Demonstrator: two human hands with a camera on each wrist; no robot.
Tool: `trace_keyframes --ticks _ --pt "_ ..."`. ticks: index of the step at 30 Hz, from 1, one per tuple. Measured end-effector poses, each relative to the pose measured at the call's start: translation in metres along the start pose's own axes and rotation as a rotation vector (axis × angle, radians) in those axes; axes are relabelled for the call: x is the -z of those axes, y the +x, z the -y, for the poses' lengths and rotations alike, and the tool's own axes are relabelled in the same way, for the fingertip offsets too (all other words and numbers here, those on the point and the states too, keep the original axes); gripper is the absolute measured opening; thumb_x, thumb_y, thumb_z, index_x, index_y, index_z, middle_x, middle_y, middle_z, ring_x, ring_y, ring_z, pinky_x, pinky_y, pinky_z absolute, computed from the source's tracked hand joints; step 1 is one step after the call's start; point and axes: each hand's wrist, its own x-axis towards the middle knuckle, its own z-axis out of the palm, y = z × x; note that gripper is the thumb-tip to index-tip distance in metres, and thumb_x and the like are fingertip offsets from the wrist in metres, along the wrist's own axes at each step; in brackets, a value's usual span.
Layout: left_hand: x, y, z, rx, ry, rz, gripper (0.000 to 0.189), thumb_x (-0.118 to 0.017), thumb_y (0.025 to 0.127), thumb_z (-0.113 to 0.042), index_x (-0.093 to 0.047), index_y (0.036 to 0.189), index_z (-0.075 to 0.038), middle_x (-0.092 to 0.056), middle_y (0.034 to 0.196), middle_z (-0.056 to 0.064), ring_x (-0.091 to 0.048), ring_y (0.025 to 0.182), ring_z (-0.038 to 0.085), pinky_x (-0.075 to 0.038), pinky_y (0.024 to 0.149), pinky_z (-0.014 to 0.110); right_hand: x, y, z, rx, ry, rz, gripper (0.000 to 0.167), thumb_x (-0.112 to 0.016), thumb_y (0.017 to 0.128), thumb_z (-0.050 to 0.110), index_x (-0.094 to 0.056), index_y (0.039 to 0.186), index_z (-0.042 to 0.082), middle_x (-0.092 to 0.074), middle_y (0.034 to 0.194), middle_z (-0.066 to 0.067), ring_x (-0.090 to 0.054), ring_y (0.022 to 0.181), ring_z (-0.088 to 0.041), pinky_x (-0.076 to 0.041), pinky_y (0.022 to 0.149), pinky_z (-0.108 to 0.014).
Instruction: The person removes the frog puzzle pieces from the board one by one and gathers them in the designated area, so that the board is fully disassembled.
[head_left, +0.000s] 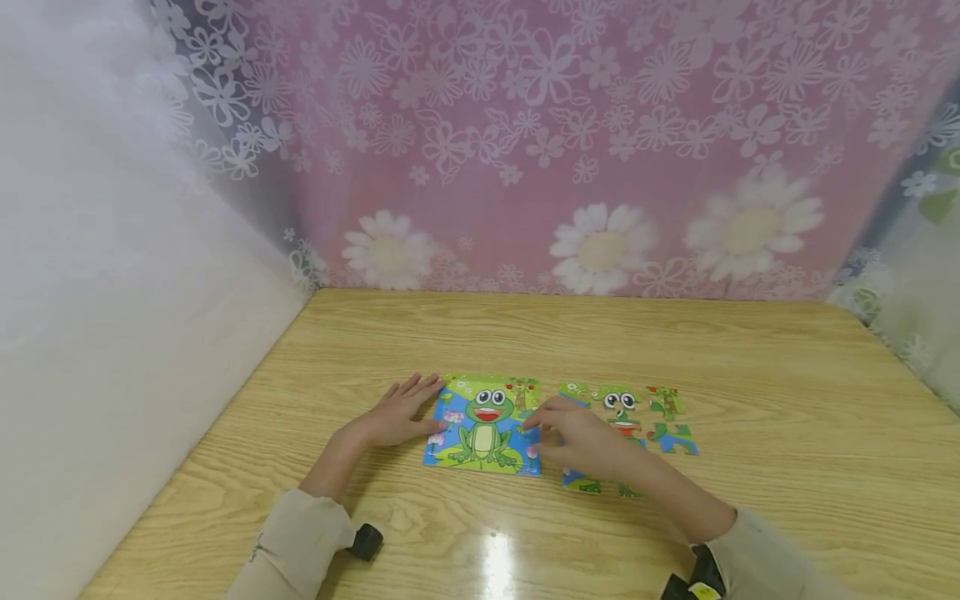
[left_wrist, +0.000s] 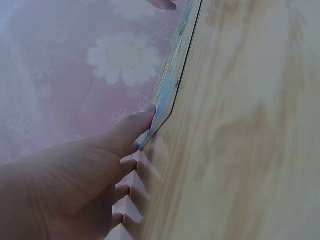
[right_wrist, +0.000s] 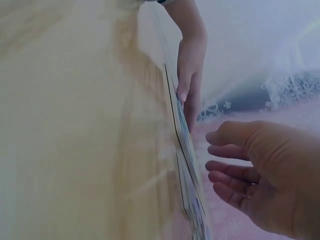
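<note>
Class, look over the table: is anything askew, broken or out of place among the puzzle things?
Nothing looks damaged or spilled. The frog picture board lies flat and whole, the left hand resting at its left edge. Beside it, the loose puzzle pieces sit apart with gaps between them, an unfinished frog, partly under the right hand.

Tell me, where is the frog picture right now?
In the head view the frog picture lies flat on the table, between the left hand and right hand, with loose pieces to its right.
</note>
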Motion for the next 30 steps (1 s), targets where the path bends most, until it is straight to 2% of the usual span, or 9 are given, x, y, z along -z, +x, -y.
trace_keyframes --ticks 6,12,30 --pt "-0.001 0.001 0.0 0.003 0.005 0.0 0.074 -0.055 0.091 -0.044 -0.023 0.147 -0.008 -0.014 0.151 0.01 -0.001 0.137 0.032 0.002 0.106 0.053 -0.01 0.007 0.006 -0.019 -0.055 0.032 0.03 -0.07 0.082 0.022 -0.066 0.108 0.007 -0.057 0.103 -0.001 -0.051 0.093 -0.018 -0.048 0.076 -0.032" --pt "-0.002 0.002 0.003 0.006 0.007 -0.001 0.074 -0.054 0.09 -0.045 -0.023 0.147 -0.009 -0.013 0.151 0.008 -0.001 0.137 0.031 0.003 0.106 0.053 -0.011 0.009 0.013 -0.084 -0.048 0.053 0.036 -0.073 0.079 0.026 -0.065 0.11 0.009 -0.055 0.106 -0.001 -0.051 0.096 -0.02 -0.048 0.078 -0.036" --pt "-0.001 0.0 0.001 0.015 -0.007 0.007 0.074 -0.054 0.09 -0.045 -0.022 0.147 -0.01 -0.013 0.152 0.008 0.0 0.137 0.03 0.004 0.106 0.052 -0.013 0.01 0.014 -0.091 -0.028 0.05 0.042 -0.076 0.076 0.021 -0.062 0.114 0.01 -0.052 0.104 -0.001 -0.045 0.078 -0.012 -0.044 0.063 -0.025"
